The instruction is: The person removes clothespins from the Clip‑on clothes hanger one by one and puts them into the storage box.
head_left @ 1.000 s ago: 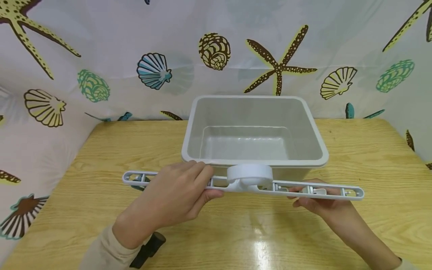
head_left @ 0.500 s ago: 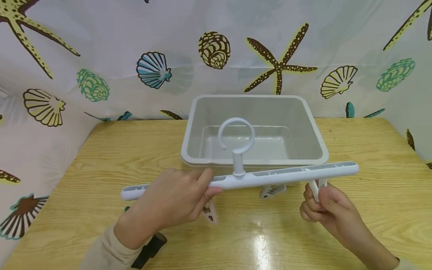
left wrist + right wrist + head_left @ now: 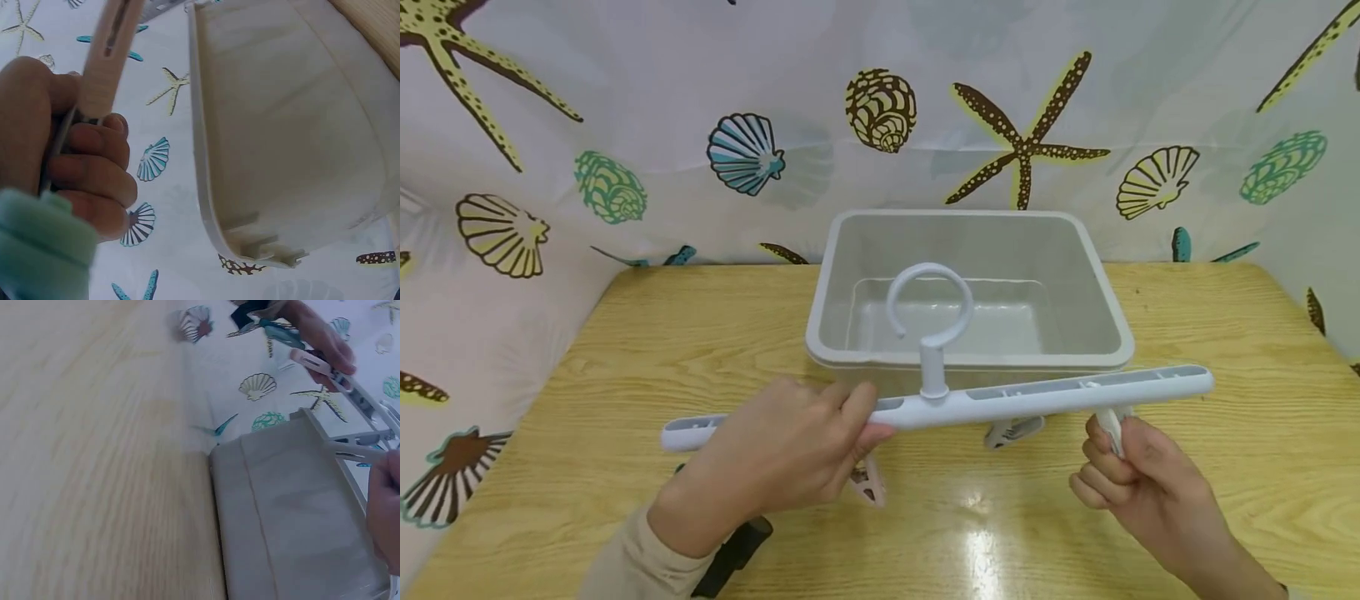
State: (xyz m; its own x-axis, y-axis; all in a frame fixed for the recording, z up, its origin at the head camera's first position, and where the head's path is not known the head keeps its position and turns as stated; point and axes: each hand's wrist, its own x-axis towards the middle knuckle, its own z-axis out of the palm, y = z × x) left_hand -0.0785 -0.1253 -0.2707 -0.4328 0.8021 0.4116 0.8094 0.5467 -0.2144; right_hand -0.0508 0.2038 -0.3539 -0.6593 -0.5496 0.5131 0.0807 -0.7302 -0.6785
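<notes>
Clip hanger held level above bench [image 3: 625,333], in front of empty grey tub [image 3: 970,287].
Left hand [image 3: 782,454] fingers wrap the clip hanger [image 3: 1000,402] bar; right hand [image 3: 1138,479] fingers pinch one hanging clip [image 3: 1112,421]. Judged early: remaining clips untouched.

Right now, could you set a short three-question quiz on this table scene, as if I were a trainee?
1. True or false: the hanger lies inside the tub.
2. Which hand pinches a clip under the bar: A left hand, B right hand?
3. Fill in: the hanger's ring hook points ____.

Key: 1 false, it is held in front of the tub, above the table. 2 B; the left hand grips the bar. 3 up.
</notes>
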